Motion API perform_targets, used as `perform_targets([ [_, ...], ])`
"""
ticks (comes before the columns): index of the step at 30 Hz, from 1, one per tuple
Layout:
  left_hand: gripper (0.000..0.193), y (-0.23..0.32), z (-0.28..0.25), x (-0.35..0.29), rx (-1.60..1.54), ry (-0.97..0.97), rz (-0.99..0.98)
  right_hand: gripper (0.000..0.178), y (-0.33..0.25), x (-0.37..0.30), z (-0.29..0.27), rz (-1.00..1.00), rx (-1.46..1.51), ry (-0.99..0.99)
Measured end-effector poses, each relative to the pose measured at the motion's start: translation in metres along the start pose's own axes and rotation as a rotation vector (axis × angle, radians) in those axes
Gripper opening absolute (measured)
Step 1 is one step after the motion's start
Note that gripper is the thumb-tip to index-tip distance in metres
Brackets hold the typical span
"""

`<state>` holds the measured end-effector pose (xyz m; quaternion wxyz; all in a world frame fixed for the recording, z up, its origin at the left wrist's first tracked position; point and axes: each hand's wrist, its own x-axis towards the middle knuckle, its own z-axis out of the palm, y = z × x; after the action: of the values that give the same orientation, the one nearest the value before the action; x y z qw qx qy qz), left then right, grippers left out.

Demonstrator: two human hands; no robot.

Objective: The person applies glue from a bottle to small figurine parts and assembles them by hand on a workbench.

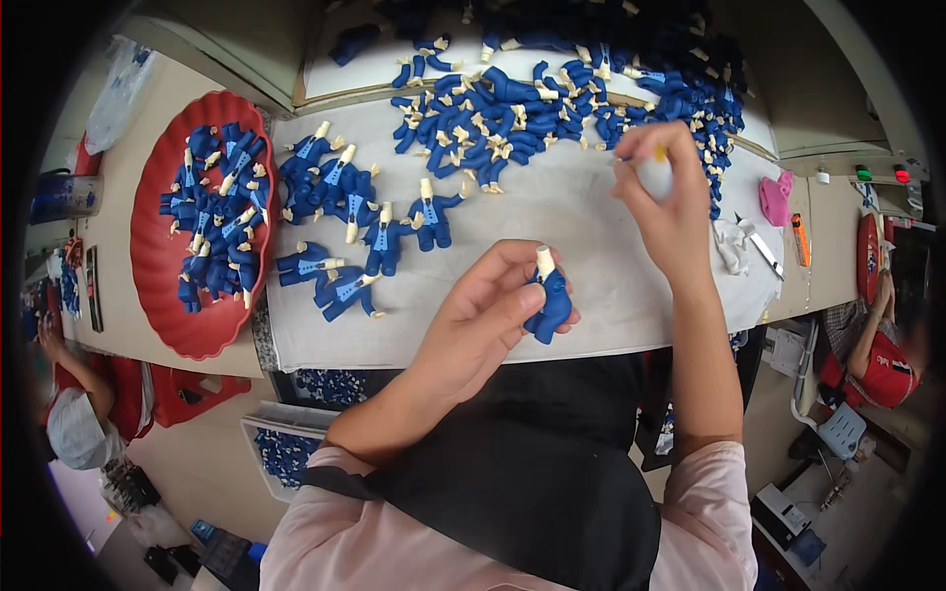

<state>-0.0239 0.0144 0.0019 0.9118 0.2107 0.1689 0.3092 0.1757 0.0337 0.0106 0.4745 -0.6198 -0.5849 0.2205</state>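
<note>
My left hand [490, 305] grips a small headless blue-suited figure [550, 298] with a cream neck peg, held upright over the white work cloth [552, 212]. My right hand [662, 197] is raised above the cloth to the right, pinching a small white bottle with a yellow tip [657, 169]. A few finished-looking blue figures [345, 222] lie spread on the cloth to the left of my hands. A big heap of the same blue figures [552, 98] covers the far side of the cloth.
A red round tray [158, 286] at the left holds several blue figures. A pink object [775, 199], an orange cutter [799, 239] and a white rag lie at the right. Other people sit at lower left and far right. A bin of figures stands below the table edge.
</note>
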Motion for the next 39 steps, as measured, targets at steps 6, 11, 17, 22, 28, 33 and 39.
perform_targets([
  [6, 0.026, 0.005, -0.005, -0.001, -0.002, 0.012, 0.034, 0.02, -0.012, 0.036, 0.02, -0.198, -0.385, -0.06],
  [11, 0.026, 0.002, -0.008, 0.003, -0.001, 0.018, 0.014, 0.017, -0.004, 0.036, 0.025, -0.113, -0.417, -0.039],
  [17, 0.025, 0.003, -0.004, 0.009, -0.013, 0.029, 0.035, 0.011, -0.021, 0.014, 0.008, -0.014, -0.122, 0.009],
  [22, 0.025, 0.001, 0.009, 0.012, 0.02, 0.062, 0.108, 0.009, -0.029, -0.039, -0.003, 0.225, 0.185, 0.06],
  [28, 0.024, -0.015, 0.015, 0.022, 0.009, 0.022, 0.104, 0.013, -0.035, -0.074, 0.005, 0.277, 0.337, 0.143],
  [33, 0.024, -0.02, 0.019, 0.021, -0.019, 0.013, 0.044, 0.017, -0.041, -0.083, 0.005, 0.252, 0.38, 0.24],
  [39, 0.023, -0.024, 0.024, 0.018, 0.036, 0.058, 0.022, 0.02, -0.043, -0.09, -0.012, 0.124, 0.109, 0.221],
])
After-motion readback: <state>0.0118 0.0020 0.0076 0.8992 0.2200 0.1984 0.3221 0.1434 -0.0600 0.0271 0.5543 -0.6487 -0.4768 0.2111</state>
